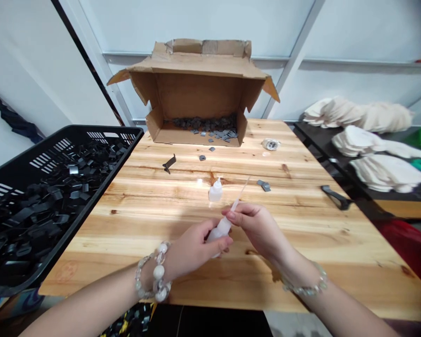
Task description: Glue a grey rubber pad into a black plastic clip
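Observation:
A small white squeeze bottle (pixel 224 227) is tilted up to the right in my left hand (pixel 195 247), whose fingers and thumb wrap around its body. From its neck a long, thin translucent nozzle (pixel 237 200) points up and to the right. My right hand (pixel 258 228) pinches the base of that nozzle between thumb and fingers; whether it is fixed to the bottle is hidden by the fingertips. Just beyond my hands, a second small white bottle (pixel 215 192) with a short pointed tip stands upright on the wooden table (pixel 154 220).
At the back, an open cardboard box (pixel 203 89) on its side holds many small grey pieces (pixel 210 124). A black crate (pixel 133 140) of dark curved parts is at left. Loose are bent black parts (pixel 169 163) (pixel 337 197), grey pieces (pixel 264 185) and a tape roll (pixel 271 144). Gloves (pixel 388 173) lie right.

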The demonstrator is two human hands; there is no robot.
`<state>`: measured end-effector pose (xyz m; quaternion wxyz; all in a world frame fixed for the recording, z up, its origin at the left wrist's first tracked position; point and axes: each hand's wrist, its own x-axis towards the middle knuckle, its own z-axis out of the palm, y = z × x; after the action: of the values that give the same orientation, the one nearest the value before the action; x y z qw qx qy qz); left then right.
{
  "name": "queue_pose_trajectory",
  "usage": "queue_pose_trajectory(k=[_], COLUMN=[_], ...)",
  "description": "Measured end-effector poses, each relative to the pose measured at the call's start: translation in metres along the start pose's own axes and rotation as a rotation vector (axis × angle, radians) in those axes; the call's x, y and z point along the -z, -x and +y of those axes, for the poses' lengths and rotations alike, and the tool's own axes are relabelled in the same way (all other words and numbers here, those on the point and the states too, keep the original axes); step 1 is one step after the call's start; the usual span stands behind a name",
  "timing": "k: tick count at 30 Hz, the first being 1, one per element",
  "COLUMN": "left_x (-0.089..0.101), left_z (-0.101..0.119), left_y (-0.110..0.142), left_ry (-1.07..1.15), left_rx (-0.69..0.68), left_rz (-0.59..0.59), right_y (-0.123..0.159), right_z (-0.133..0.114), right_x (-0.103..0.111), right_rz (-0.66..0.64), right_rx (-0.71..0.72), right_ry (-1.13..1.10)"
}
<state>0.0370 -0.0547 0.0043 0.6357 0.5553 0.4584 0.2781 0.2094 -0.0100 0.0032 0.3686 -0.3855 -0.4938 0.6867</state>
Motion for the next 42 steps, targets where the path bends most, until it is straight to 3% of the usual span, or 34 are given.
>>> queue_pose_trajectory(k=[11, 15, 23, 30, 38, 42], left_x=[-0.005, -0.004, -0.005, -0.007, -0.009, -0.008], left_z=[-0.001, -0.002, 0.000, 0.002, -0.004, -0.008], left_y=[0.004, 0.003, 0.003, 0.004, 0.003, 0.002], left_ry=[-0.342, -0.377, -0.479, -0.381, 0.098, 0.187], left_rx=[-0.128, -0.169, -0.204, -0.164, -0.073, -0.075], left_rz=[0.214, 0.230, 0.249, 0.190, -0.024, -0.053], right_y=[-0.002, 0.000, 0.002, 0.002, 0.004, 0.005], right_z=[-0.001, -0.003, -0.005, -0.004, -0.009, -0.008], right_x=[-0.003, -0.003, -0.008, -0.007, -0.007, -0.009], right_rz=[0.062, -0.004, 0.084, -0.017, -0.181, -0.174], right_rx=[-0.006, 0.004, -0.044, -0.033, -0.011, -0.034], right_ry=[-0.167, -0.175, -0.244, -0.328, -0.372, -0.403])
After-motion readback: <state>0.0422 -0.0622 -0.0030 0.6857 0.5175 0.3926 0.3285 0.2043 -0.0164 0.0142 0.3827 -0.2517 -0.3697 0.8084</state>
